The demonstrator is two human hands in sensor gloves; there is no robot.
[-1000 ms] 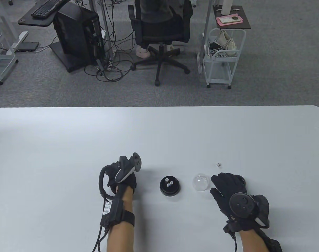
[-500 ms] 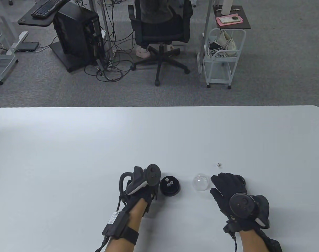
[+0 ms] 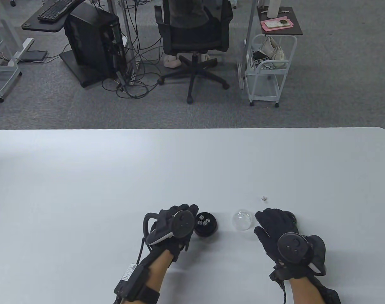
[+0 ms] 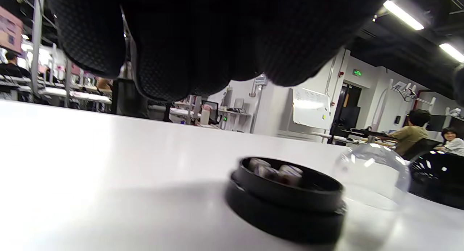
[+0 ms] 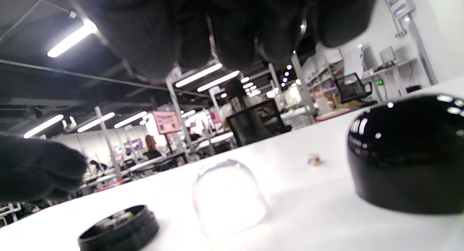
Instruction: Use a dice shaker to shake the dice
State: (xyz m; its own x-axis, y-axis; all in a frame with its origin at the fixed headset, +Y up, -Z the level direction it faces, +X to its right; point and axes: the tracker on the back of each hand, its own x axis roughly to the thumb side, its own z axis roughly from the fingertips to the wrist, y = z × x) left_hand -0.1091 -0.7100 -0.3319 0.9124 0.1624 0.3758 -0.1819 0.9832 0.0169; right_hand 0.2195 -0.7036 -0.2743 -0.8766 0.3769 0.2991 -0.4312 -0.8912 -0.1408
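The black shaker base (image 3: pixel 208 228) sits on the white table (image 3: pixel 192 164) with a few white dice (image 3: pixel 204 220) in it. My left hand (image 3: pixel 179 221) is palm down right beside the base's left rim and holds nothing. In the left wrist view its fingers (image 4: pixel 174 44) hang above the table, apart from the base (image 4: pixel 286 196). A clear dome (image 3: pixel 242 220) stands right of the base. My right hand (image 3: pixel 271 224) lies open just right of the dome. A glossy black dome cover (image 5: pixel 406 153) sits by its fingers. One loose die (image 3: pixel 264 198) lies beyond it.
The table's far edge (image 3: pixel 192 129) drops to a carpeted floor with an office chair (image 3: pixel 194 41), a computer tower (image 3: pixel 91 41) and a white cart (image 3: pixel 268 69). Nothing else lies on the table.
My left hand has moved right, from well left of the base to right beside it, and turned palm down. My right hand, the domes and the loose die have not moved.
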